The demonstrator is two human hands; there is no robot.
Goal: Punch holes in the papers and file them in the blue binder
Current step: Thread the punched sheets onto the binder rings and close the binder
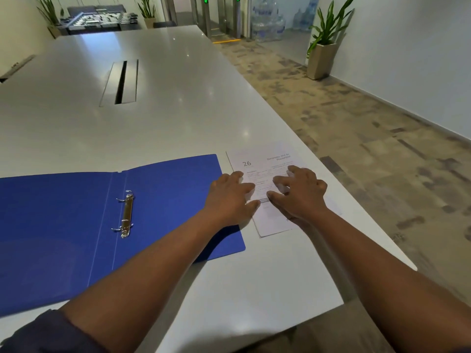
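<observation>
The blue binder point(165, 200) lies open and flat on the white table point(178, 110), its metal ring mechanism point(126, 214) near the spine with the rings parted. Right of it lies a small stack of printed papers point(257, 161), the top sheet marked "26". My left hand point(229, 197) rests palm down on the papers' left edge, partly over the binder's right cover. On the middle of the sheets my right hand point(300, 192) presses with spread fingers. Neither hand grips anything. No hole punch is in view.
A cable slot point(121, 82) is set into the table's middle. The table's right edge point(331, 171) runs close beside the papers, with patterned carpet beyond. A potted plant point(323, 47) stands by the right wall, and water bottles point(267, 21) stand at the back.
</observation>
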